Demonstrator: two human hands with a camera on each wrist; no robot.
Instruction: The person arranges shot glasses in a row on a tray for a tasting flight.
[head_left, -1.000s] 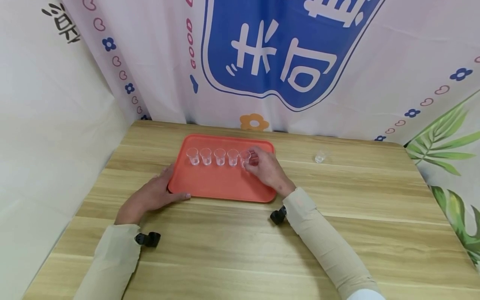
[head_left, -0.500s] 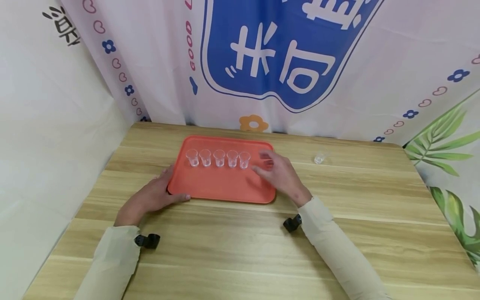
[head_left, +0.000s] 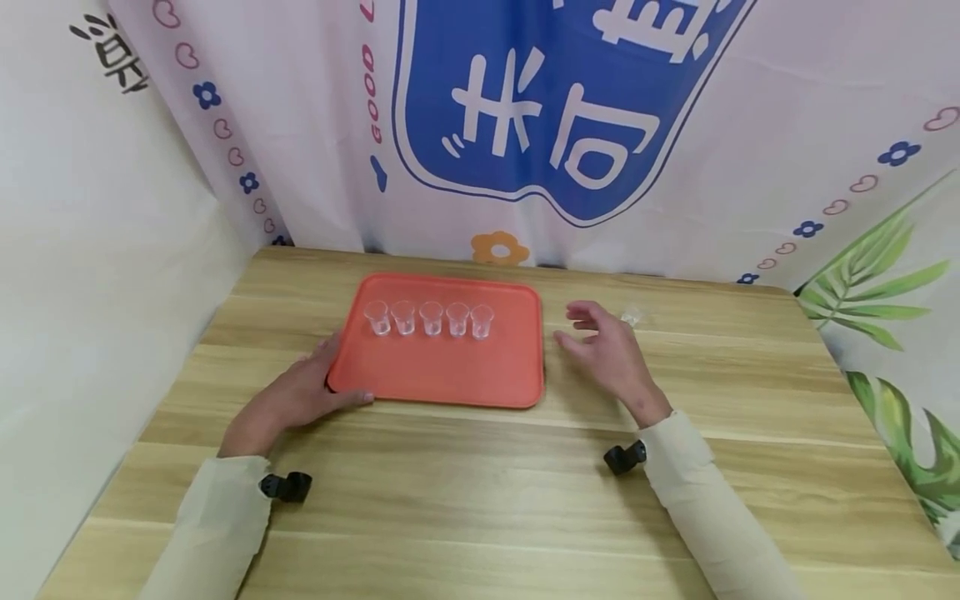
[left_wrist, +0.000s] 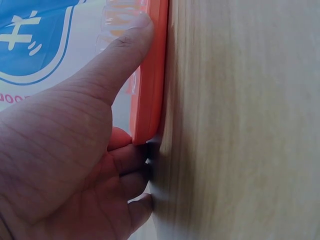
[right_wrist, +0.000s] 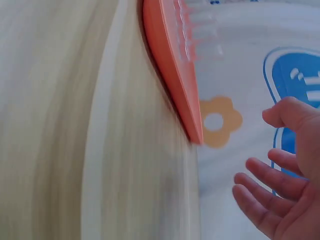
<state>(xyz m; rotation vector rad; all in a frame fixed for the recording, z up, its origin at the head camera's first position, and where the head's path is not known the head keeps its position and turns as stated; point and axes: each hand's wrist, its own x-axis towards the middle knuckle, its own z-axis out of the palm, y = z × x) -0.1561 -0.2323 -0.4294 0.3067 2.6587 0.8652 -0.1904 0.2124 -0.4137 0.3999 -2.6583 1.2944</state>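
Several small clear cups (head_left: 431,319) stand upright in a row on a red tray (head_left: 442,379). My left hand (head_left: 300,392) holds the tray's near left corner. In the left wrist view, its thumb (left_wrist: 127,45) lies along the rim and its fingers bend at the corner. My right hand (head_left: 611,350) hovers to the right of the tray, holding nothing. Its fingers (right_wrist: 267,182) are spread and loosely bent in the right wrist view. Just behind that hand is another small clear cup (head_left: 632,316) on the table, partly hidden by the hand.
The wooden table (head_left: 450,500) meets a printed curtain (head_left: 315,125) along its back edge. A white sheet (head_left: 97,292) hangs at the left. Leaf prints (head_left: 862,292) show on the right side.
My right hand has let go of the rightmost cup on the tray and moved right, past the tray's edge towards the lone cup. The left hand keeps its place on the tray.
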